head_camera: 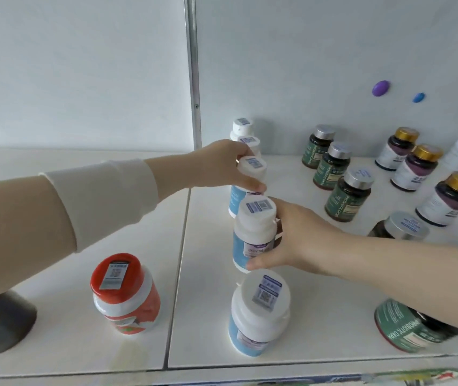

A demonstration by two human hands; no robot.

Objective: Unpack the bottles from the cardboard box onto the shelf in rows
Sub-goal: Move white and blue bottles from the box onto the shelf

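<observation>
Left hand (222,165) grips the third white-capped bottle (251,174), right hand (297,240) the fourth bottle (254,232), both behind the front bottle (258,313) on the shelf (208,316); best nudged straight into file.

White shelf (82,207), pale grey-white back wall (82,65). Centre row: white bottles (254,240) with light-blue labels, white caps carrying blue-grey code stickers. Lower left: red-orange jar (126,295), red lid, white band. Right: dark green bottles (346,201) with silver caps; dark purple-brown bottles (449,200) with gold caps, white labels. Upper right: purple magnet (380,88), blue magnet (418,97). Cream sleeve (105,199) at left.
</observation>
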